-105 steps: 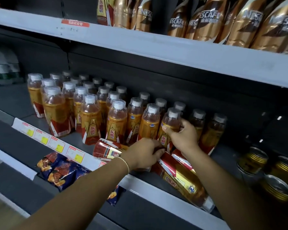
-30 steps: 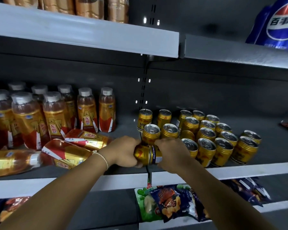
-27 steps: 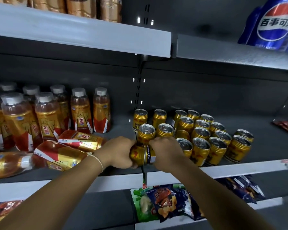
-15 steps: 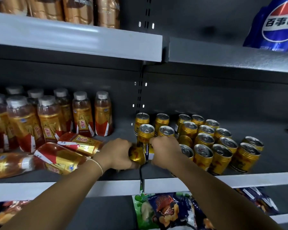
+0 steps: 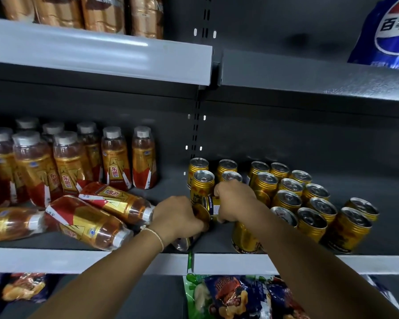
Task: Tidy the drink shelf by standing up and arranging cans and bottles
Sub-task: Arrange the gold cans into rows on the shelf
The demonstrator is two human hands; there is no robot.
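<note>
Both hands meet at the centre of the middle shelf (image 5: 217, 246), on a gold energy-drink can (image 5: 209, 207) lying on its side. The left hand (image 5: 179, 215) is curled around the can's round end, at 9 o'clock of it; the right hand (image 5: 234, 201) is closed over its other end, at 3 o'clock. The can sits just in front of an upright gold can (image 5: 202, 184) at 12 o'clock. To the right, from 1 to 4 o'clock, a cluster of standing gold cans (image 5: 309, 203) fills the shelf, their silver tops up. At 9 o'clock of the hands, three amber drink bottles (image 5: 88, 223) with red-and-gold labels lie toppled, and behind them, at 10 o'clock, rows of the same bottles (image 5: 115, 157) stand upright with grey caps. A thin bracelet (image 5: 156, 234) circles the left wrist. Snack bags (image 5: 235, 295) lie on the shelf below, at 6 o'clock.
</note>
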